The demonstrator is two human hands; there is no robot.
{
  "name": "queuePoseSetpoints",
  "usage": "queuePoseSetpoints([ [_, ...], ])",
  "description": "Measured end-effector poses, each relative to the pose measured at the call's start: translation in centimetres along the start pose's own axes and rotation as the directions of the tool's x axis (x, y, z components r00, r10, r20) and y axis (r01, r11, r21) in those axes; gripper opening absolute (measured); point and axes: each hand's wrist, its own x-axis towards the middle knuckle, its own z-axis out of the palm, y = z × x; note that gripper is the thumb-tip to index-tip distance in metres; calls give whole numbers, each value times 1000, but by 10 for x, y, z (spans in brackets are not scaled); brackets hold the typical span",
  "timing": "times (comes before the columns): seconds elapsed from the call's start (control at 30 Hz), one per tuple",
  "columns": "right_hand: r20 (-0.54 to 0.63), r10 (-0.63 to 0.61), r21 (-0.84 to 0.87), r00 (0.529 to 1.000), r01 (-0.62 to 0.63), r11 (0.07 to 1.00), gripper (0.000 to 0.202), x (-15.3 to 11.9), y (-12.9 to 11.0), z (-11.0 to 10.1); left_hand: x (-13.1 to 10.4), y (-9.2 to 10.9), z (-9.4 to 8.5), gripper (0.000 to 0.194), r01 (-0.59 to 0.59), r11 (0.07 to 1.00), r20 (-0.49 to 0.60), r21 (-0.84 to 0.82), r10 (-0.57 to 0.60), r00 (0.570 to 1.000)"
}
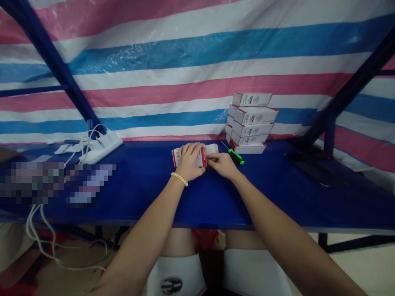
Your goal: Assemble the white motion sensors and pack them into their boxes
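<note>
A small white cardboard box (203, 156) with red edges lies on its side on the blue table. My left hand (189, 159), a yellow twisted band at its wrist, is wrapped over the box from above. A white end flap (212, 149) sticks out from the box's right end. My right hand (222, 163) is closed at that same end, thumb and fingers pinched at the box's edge; exactly what part they grip is partly hidden. Just beyond my right hand lies a green and black screwdriver (236, 156), its shaft pointing toward the back left.
Several similar white boxes (253, 130) are stacked at the back right. On the left sits a white power strip (103, 148) with plugs and cables (41, 234) hanging over the table edge. A dark flat object (311, 166) lies right. Striped sheeting (185, 53) hangs behind the blue table (212, 201).
</note>
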Motion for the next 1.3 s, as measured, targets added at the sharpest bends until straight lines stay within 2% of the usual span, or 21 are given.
queuePoseSetpoints([
  [0.13, 53, -11, -140, 999, 18, 990, 16, -1, -1, 0, 0, 2, -2, 80, -48, 999, 43, -12, 48, 998],
  [0.3, 69, 81, -386, 994, -48, 921, 21, 0, -2, 5, 1, 9, 0, 74, -22, 999, 56, 33, 20, 998],
  [0.5, 53, 120, -420, 991, -87, 903, 22, 1, -2, 6, 2, 16, 4, 74, 13, 994, 78, 111, -22, 997],
  [0.67, 37, 119, -399, 992, -94, 912, 15, 2, 6, -3, 1, 10, 3, 76, 51, 989, 46, 136, -57, 997],
  [0.87, 46, 104, -309, 994, -85, 947, 11, 3, 14, -15, -1, -5, -4, 76, 84, 990, 26, 112, -87, 996],
  [0.93, 33, 73, -184, 997, -66, 981, 8, 3, 14, -12, -1, -9, -7, 78, 68, 994, 45, 87, -72, 996],
  [1.0, -9, 58, 33, 998, -58, 998, 7, 3, 13, -7, -1, -11, -9, 79, 48, 997, 64, 63, -52, 997],
  [1.07, -64, 83, 221, 995, -67, 973, 22, 3, 13, -1, -1, -13, -9, 79, 40, 998, 67, 47, -43, 997],
  [1.1, -82, 105, 259, 991, -80, 963, 32, 3, 13, 2, -1, -13, -9, 78, 41, 998, 64, 41, -44, 997],
  [1.2, -103, 152, 254, 983, -122, 959, 56, 3, 14, 7, -2, -12, -8, 78, 42, 999, 59, 25, -44, 997],
  [1.3, -46, 163, 244, 986, -147, 958, 66, 3, 16, 7, -2, -11, -8, 78, 38, 999, 66, 24, -40, 997],
])
